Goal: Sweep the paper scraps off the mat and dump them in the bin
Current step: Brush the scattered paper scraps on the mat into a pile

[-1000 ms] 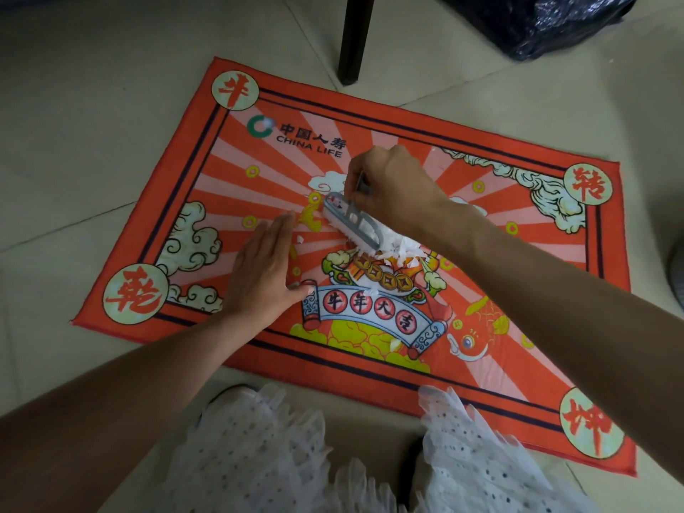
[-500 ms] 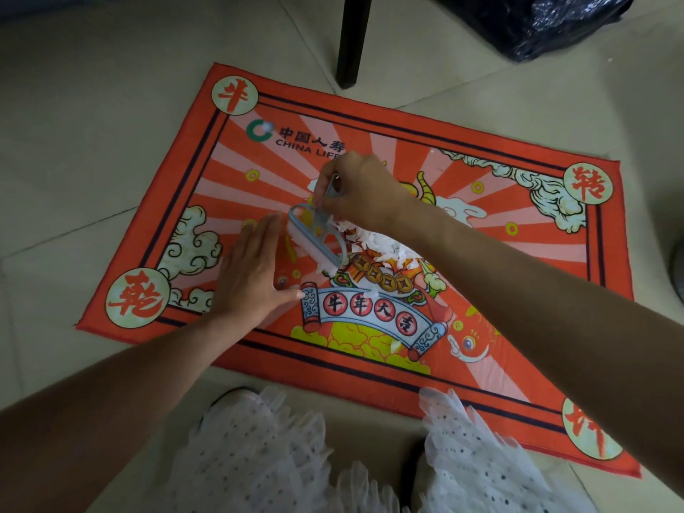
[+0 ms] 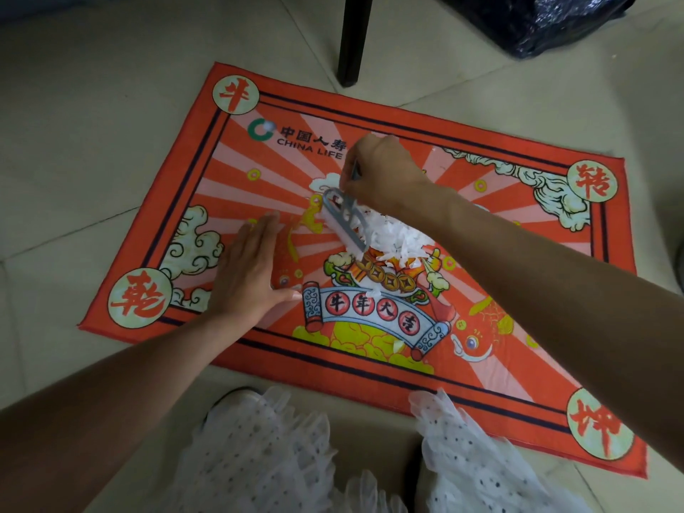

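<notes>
Person crouched over a red printed mat [image 3: 518, 364] laid on a tiled floor [image 3: 92, 124].

Left hand [image 3: 248, 275]: fingers straight and together, palm flat on the mat, thumb out to the side. It holds nothing.

Right hand [image 3: 381, 172]: fingers curled around the handle of a small grey brush [image 3: 344, 220], which angles down and toward the person from under the fist. Its lower edge meets the mat.

Paper scraps [image 3: 392, 240]: a white heap just below the right hand and wrist, touching the brush on the side away from the left hand. A few loose bits lie nearer the person, one on the banner print [image 3: 374, 292] and one lower on the yellow print [image 3: 399, 345]. The left hand lies apart from the heap, with bare mat between.

Beyond the right hand: a dark chair leg [image 3: 353, 38] on the floor just past the mat's far edge, and a black plastic bag [image 3: 547, 20] further right. White dotted fabric [image 3: 259, 457] lies nearest the person, below both forearms.
</notes>
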`<act>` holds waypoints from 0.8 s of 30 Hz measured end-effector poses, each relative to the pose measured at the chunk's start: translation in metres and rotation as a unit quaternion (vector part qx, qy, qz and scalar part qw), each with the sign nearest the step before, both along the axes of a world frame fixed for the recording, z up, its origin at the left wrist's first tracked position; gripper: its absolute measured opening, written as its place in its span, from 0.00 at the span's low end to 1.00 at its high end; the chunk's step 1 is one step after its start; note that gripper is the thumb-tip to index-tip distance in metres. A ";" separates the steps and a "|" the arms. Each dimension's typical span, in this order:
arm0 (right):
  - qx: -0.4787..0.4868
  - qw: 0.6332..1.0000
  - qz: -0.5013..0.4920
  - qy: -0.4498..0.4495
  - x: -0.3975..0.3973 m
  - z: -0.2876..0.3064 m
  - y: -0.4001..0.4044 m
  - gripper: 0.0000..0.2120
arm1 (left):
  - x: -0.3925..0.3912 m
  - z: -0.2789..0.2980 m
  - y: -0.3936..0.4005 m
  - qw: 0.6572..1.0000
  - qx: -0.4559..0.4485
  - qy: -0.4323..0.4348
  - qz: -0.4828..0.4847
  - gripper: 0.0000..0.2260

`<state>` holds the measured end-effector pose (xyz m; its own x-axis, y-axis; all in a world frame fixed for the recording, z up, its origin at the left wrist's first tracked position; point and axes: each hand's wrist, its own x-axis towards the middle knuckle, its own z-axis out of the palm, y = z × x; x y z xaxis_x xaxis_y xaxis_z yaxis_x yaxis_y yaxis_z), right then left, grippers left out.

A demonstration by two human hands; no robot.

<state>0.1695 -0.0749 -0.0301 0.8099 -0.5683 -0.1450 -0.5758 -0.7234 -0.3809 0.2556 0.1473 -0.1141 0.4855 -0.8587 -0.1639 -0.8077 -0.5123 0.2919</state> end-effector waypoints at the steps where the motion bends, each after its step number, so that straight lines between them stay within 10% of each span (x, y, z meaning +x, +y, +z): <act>1: 0.002 1.000 -0.004 -0.007 -0.004 0.003 -0.002 0.09 | -0.001 0.000 0.000 1.000 -0.003 0.000 -0.003 0.56; 24: 0.287 0.938 0.152 0.125 -0.132 0.032 0.036 0.06 | -0.046 -0.006 -0.021 0.976 -0.027 0.074 -0.203 0.51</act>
<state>0.0373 -0.0387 0.0021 0.8215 -0.0867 -0.5635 -0.4992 -0.5869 -0.6375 0.2095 0.1263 -0.1197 0.0785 -0.9848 -0.1552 -0.8881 -0.1398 0.4378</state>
